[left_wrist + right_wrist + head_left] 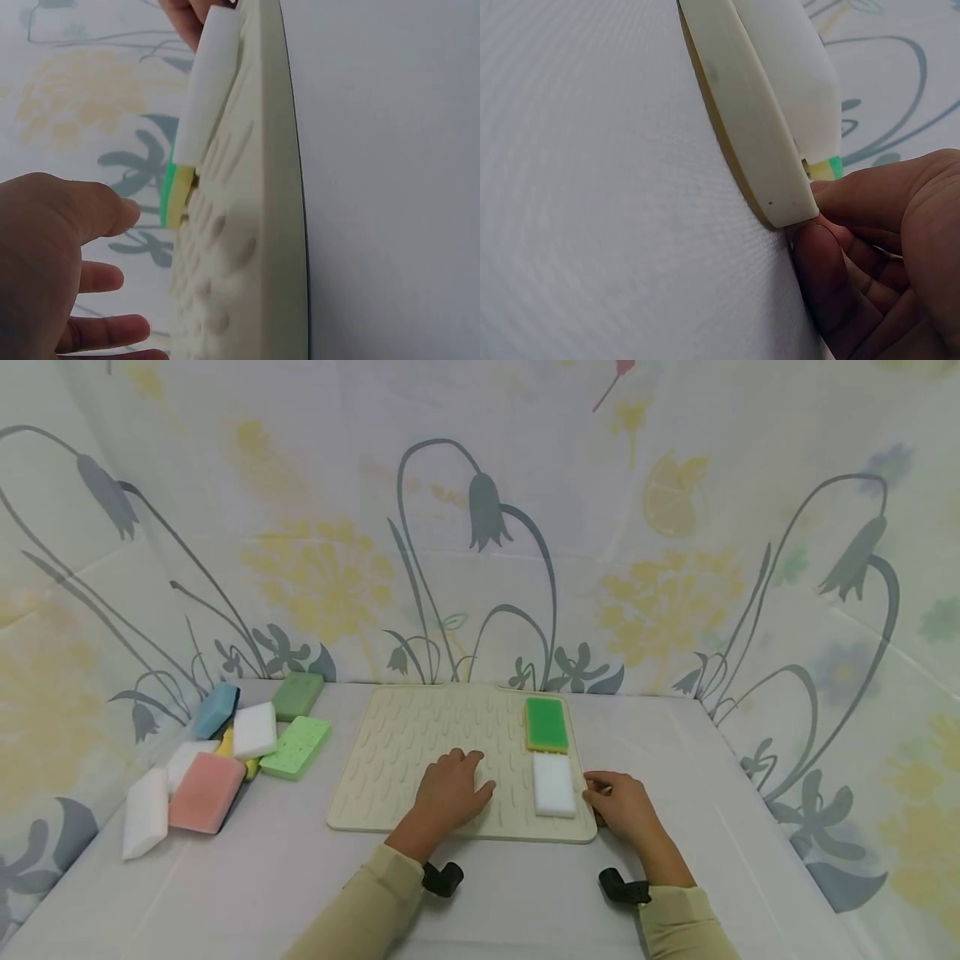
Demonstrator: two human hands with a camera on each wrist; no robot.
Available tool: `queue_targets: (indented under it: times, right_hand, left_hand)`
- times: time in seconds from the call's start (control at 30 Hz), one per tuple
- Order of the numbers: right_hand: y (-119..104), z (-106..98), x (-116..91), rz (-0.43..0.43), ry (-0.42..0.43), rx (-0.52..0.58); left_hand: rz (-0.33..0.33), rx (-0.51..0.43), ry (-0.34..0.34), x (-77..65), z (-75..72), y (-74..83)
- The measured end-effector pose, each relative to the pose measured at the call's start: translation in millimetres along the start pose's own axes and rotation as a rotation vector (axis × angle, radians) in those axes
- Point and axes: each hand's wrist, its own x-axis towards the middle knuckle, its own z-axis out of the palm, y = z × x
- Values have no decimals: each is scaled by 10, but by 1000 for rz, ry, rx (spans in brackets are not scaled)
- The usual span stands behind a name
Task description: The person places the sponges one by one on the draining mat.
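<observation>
A cream drying mat [390, 760] with raised oval bumps lies on the table. My left hand [448, 792] is over its middle front, fingers spread and holding nothing. In the left wrist view, that hand's thumb [105, 214] stands apart from the other fingers. My right hand [624, 806] pinches the mat's right edge near the front corner. The right wrist view shows the thumb and a finger on either side of the mat's rim [761, 142]. Beside this hand, a white sponge [554, 785] lies on the mat. Behind it sits a green-and-yellow sponge [547, 724].
A loose pile of sponges is left of the mat: pink [207, 792], light green [296, 747], dark green [297, 696], blue [216, 710] and several white ones, including a white block [146, 812]. Behind the table [660, 735] hangs a flowered cloth [480, 610].
</observation>
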Motion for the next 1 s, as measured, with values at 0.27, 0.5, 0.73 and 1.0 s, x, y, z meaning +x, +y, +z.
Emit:
queue_targets:
  times: [0.27, 0.5, 0.73, 1.0]
  right_hand:
    - [-9, -1, 0, 13, -11, 4]
    - [13, 12, 15, 0, 0, -30]
    - [15, 23, 9, 1, -4, -34]
    - [12, 7, 17, -11, -8, -25]
  left_hand:
    - [-25, 14, 55, -28, -57, -274]
    - [-61, 38, 82, -61, -147, -514]
    - [-106, 58, 98, -87, -230, -724]
    - [-120, 85, 124, -84, -326, -924]
